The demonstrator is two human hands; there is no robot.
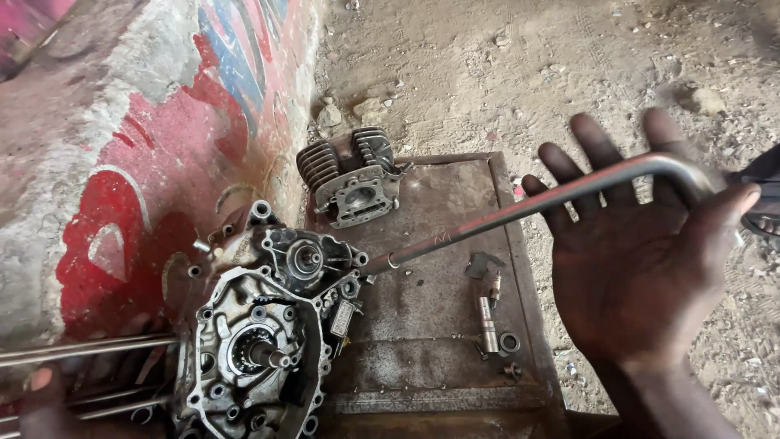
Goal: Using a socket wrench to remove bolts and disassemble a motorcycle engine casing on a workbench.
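Note:
An oily engine crankcase (252, 341) lies on its side at the lower left, its shaft facing up. A long bent steel wrench (520, 210) runs from a bolt on the case's right edge up to my right hand (642, 268). The palm faces me with the fingers spread behind the bar and the thumb hooked over the bend. My left hand (49, 394) is blurred at the bottom left, wrapped around the long metal rods (89, 348) that stick out of the case to the left.
A finned cylinder head (349, 175) sits at the far edge of the rusty metal plate (439, 236). Small parts lie on the plate: a short pin (487, 321), a ring (509, 342), a dark scrap (483, 264). Painted concrete wall (162, 122) on the left, dirt ground (528, 65) beyond.

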